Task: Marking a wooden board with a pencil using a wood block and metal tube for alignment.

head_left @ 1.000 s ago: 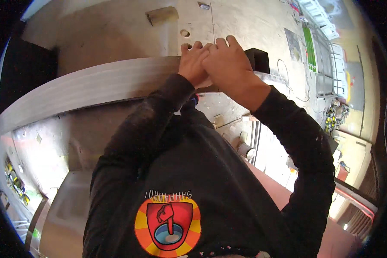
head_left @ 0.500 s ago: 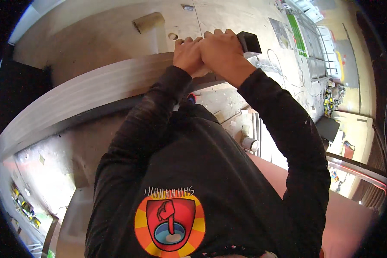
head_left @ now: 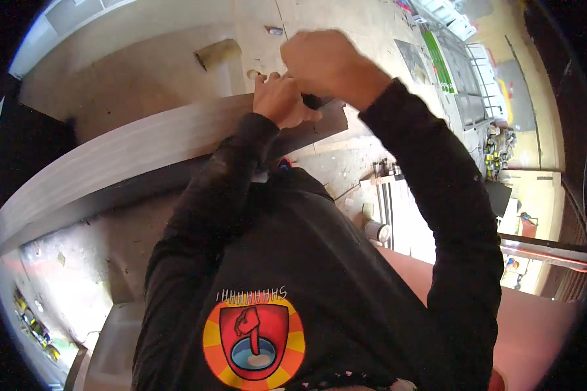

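Note:
A long grey beam point(head_left: 143, 140) crosses in front of me from the lower left, its cut end near the middle of the view. My left hand point(head_left: 279, 101) is closed over the beam near that end, fingers over the far edge and thumb on the near side. Just beyond it, my right hand point(head_left: 326, 65) is raised, rounded and blurred, with its fingers curled. What it holds, if anything, is hidden. Between the two hands a small dark patch point(head_left: 314, 101) shows beside the left thumb; its kind cannot be made out.
On the floor beyond the beam lie a brownish curved piece point(head_left: 218, 55) and a small box-like item point(head_left: 274, 30). Racks with green strips point(head_left: 438, 62) stand at the right. A pale cylinder point(head_left: 376, 231) is beside me, near a pinkish surface point(head_left: 528, 332).
My right hand has lifted off from beside the left hand and moved slightly left. The black block that stuck out past it no longer shows there. The left hand has shifted slightly.

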### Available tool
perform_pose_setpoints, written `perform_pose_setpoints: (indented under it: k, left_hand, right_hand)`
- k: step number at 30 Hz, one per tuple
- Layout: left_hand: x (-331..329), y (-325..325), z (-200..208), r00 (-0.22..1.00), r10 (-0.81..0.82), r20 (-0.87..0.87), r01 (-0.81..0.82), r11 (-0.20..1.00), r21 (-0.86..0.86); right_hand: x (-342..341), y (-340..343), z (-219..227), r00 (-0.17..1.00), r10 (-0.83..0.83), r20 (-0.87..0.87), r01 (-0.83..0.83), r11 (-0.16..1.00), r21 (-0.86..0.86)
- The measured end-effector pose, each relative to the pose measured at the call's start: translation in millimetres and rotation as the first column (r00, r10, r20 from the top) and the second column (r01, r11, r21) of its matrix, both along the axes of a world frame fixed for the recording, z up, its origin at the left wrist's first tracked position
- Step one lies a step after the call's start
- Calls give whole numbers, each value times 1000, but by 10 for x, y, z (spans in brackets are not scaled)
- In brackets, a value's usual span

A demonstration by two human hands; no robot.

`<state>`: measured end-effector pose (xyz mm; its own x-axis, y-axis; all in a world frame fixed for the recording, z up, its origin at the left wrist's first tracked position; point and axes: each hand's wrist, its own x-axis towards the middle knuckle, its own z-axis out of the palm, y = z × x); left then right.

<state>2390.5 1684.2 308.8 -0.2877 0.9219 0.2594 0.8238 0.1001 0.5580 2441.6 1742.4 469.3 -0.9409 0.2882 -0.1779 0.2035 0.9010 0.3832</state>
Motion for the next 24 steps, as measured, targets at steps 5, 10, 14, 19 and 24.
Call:
perform_pose_setpoints:
  k: [5,10,14,19,24]
  left_hand:
    - [11,-103,169,997,-15,74,23,994,-109]
    - [3,-194,174,993,-19,117,33,992,-122]
    - [70,-273,228,994,91,55,-82,985,-149]
    - [118,-351,157,993,121,19,-113,969,-221]
    - [77,-510,148,991,107,76,-101,992,-72]
  right_hand:
    - [-64,436,502,964,259,-58,-265,929,-260]
    - [-142,722,342,934,354,38,-277,789,-548]
    - [-196,857,143,897,420,135,-172,615,-770]
    - [-404,883,-15,787,591,177,-98,403,-910]
    - [-644,885,-209,437,899,-16,-458,207,-864]
